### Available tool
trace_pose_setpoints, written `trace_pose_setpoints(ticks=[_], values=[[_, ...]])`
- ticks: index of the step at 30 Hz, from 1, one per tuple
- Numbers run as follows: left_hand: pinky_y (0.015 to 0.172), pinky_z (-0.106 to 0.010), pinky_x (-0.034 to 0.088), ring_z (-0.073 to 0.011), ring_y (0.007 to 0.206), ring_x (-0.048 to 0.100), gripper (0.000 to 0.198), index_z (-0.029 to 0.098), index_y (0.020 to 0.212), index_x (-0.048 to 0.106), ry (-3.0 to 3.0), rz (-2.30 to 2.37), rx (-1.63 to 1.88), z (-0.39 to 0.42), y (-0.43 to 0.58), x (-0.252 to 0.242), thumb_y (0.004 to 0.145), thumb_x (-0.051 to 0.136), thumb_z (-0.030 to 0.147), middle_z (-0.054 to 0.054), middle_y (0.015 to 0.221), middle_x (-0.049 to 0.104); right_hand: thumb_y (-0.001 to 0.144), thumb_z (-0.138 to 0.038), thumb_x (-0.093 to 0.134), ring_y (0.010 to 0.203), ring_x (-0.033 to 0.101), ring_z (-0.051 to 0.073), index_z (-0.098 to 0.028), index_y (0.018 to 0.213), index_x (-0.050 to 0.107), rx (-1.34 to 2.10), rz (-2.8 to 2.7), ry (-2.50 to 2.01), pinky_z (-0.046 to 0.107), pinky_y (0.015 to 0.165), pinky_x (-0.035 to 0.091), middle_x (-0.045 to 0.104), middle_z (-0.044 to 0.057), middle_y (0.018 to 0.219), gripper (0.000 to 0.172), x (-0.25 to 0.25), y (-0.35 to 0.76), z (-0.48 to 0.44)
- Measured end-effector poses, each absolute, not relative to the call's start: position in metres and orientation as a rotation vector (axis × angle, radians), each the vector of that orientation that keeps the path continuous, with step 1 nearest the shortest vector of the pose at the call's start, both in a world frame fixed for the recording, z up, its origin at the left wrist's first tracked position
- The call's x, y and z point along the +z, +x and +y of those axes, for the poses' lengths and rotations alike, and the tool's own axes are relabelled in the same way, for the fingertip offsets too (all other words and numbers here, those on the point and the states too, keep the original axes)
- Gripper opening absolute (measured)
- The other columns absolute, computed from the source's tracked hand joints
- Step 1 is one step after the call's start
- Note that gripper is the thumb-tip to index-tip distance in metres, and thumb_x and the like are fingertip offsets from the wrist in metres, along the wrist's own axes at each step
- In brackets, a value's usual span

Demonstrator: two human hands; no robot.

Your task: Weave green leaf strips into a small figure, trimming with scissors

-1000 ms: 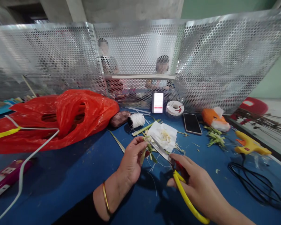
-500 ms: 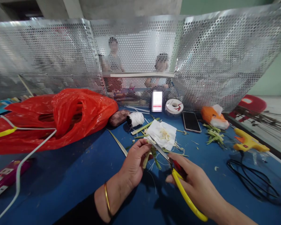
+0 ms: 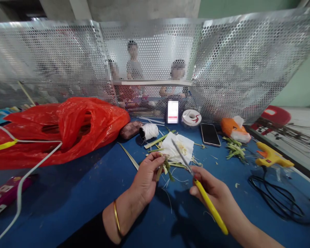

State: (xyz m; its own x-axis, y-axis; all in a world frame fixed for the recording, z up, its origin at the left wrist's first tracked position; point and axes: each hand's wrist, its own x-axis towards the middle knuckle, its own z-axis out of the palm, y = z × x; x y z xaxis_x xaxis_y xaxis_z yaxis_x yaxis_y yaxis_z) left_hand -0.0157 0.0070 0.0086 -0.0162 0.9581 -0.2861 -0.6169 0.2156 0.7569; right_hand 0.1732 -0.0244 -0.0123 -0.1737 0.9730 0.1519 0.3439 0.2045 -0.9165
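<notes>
Between the thumb and fingers of my left hand (image 3: 148,172) is a small bundle of green and pale plant pieces (image 3: 166,168), partly hidden by the fingers. My right hand (image 3: 212,189) grips yellow-handled scissors (image 3: 212,206), their blades pointing up and left, apart from the bundle. Beyond the blades lies a white tissue (image 3: 171,146) with pale scraps on it. Loose white threads trail on the blue table (image 3: 98,199) below the bundle. A spool of white thread (image 3: 150,131) lies on its side behind my left hand.
A red plastic bag (image 3: 100,117) and a purple power strip (image 3: 11,196) are at left. Behind the tissue stand a ribbon roll (image 3: 191,117) and a phone (image 3: 210,134). Green stalks (image 3: 234,148), an orange tissue pack (image 3: 235,129) and a yellow glue gun (image 3: 272,155) lie right. A perforated metal screen (image 3: 150,58) closes the back.
The scissors have moved right, away from the plant bundle, and their blades have come together. My left hand has stayed nearly in place, still pinching the bundle.
</notes>
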Motion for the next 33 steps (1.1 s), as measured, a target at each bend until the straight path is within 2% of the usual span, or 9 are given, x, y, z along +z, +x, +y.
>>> trace_pose_setpoints(ticks=[3, 7, 11, 15, 17, 22, 28, 30, 33], values=[[0.053, -0.017, 0.041, -0.0057, 0.056, 0.054, 0.028, 0.017, 0.080, 0.062, 0.458, 0.907, 1.335, 0.009, -0.017, 0.006, 0.060, 0.082, 0.018, 0.002, 0.071, 0.064, 0.080, -0.057, 0.062, 0.049, 0.046, 0.010, -0.021, 0.117, 0.053, 1.207, -1.453, -1.154, 0.020, 0.044, 0.040, 0.054, -0.002, 0.068, 0.053, -0.009, 0.175, -0.025], [0.058, -0.018, 0.048, -0.0078, 0.062, 0.059, 0.032, 0.015, 0.094, 0.067, 0.470, 0.890, 1.313, 0.009, -0.016, 0.004, 0.064, 0.079, 0.015, -0.002, 0.082, 0.066, 0.083, -0.057, 0.058, 0.050, 0.046, 0.009, -0.023, 0.119, 0.049, 1.400, -1.242, -1.059, 0.020, 0.044, 0.041, 0.055, -0.001, 0.071, 0.050, 0.001, 0.177, -0.029], [0.067, -0.024, 0.055, -0.0118, 0.068, 0.064, 0.029, 0.012, 0.093, 0.067, 0.447, 0.856, 1.263, 0.006, -0.014, 0.007, 0.065, 0.076, 0.007, -0.005, 0.088, 0.068, 0.072, -0.054, 0.071, 0.049, 0.048, 0.010, -0.022, 0.117, 0.048, 1.379, -1.220, -1.117, 0.021, 0.042, 0.043, 0.057, -0.001, 0.071, 0.060, 0.011, 0.178, -0.028], [0.069, -0.025, 0.057, -0.0134, 0.069, 0.066, 0.024, 0.011, 0.085, 0.064, 0.428, 0.840, 1.178, 0.001, -0.010, 0.006, 0.065, 0.076, 0.005, -0.005, 0.081, 0.067, 0.060, -0.048, 0.080, 0.045, 0.048, 0.010, -0.020, 0.101, 0.053, 1.251, -1.236, -1.275, 0.021, 0.040, 0.042, 0.055, -0.005, 0.062, 0.057, 0.014, 0.174, -0.023], [0.071, -0.026, 0.058, -0.0144, 0.069, 0.067, 0.024, 0.012, 0.083, 0.063, 0.408, 0.842, 1.134, -0.001, -0.009, 0.003, 0.064, 0.076, 0.005, -0.005, 0.079, 0.067, 0.058, -0.046, 0.081, 0.043, 0.047, 0.009, -0.020, 0.100, 0.053, 1.242, -1.230, -1.279, 0.021, 0.039, 0.041, 0.054, -0.006, 0.059, 0.057, 0.012, 0.172, -0.022], [0.072, -0.027, 0.057, -0.0141, 0.066, 0.067, 0.021, 0.012, 0.081, 0.061, 0.404, 0.895, 1.062, -0.001, -0.007, -0.004, 0.066, 0.075, 0.006, -0.004, 0.074, 0.067, 0.062, -0.044, 0.080, 0.044, 0.047, 0.009, -0.020, 0.102, 0.052, 1.299, -1.188, -1.227, 0.020, 0.041, 0.041, 0.056, -0.006, 0.057, 0.055, 0.004, 0.170, -0.022], [0.068, -0.026, 0.057, -0.0151, 0.066, 0.067, 0.023, 0.013, 0.081, 0.060, 0.410, 0.915, 1.082, 0.001, -0.009, -0.003, 0.065, 0.077, 0.011, -0.004, 0.073, 0.068, 0.072, -0.054, 0.072, 0.043, 0.044, 0.009, -0.021, 0.109, 0.051, 1.293, -1.193, -1.230, 0.019, 0.040, 0.037, 0.050, -0.007, 0.052, 0.054, 0.000, 0.172, -0.020], [0.066, -0.026, 0.056, -0.0155, 0.066, 0.067, 0.024, 0.013, 0.080, 0.059, 0.375, 0.918, 1.124, 0.002, -0.010, 0.000, 0.064, 0.077, 0.010, -0.004, 0.071, 0.068, 0.076, -0.060, 0.064, 0.044, 0.044, 0.010, -0.022, 0.116, 0.052, 1.278, -1.295, -1.163, 0.020, 0.042, 0.039, 0.052, -0.005, 0.055, 0.057, 0.000, 0.178, -0.023], [0.063, -0.023, 0.055, -0.0139, 0.064, 0.066, 0.023, 0.013, 0.082, 0.060, 0.325, 0.924, 1.254, 0.005, -0.014, 0.005, 0.065, 0.074, 0.006, -0.004, 0.070, 0.068, 0.075, -0.066, 0.060, 0.062, 0.056, 0.016, -0.024, 0.123, 0.054, 1.155, -1.487, -1.103, 0.024, 0.054, 0.049, 0.062, 0.003, 0.077, 0.064, 0.001, 0.189, -0.028]])
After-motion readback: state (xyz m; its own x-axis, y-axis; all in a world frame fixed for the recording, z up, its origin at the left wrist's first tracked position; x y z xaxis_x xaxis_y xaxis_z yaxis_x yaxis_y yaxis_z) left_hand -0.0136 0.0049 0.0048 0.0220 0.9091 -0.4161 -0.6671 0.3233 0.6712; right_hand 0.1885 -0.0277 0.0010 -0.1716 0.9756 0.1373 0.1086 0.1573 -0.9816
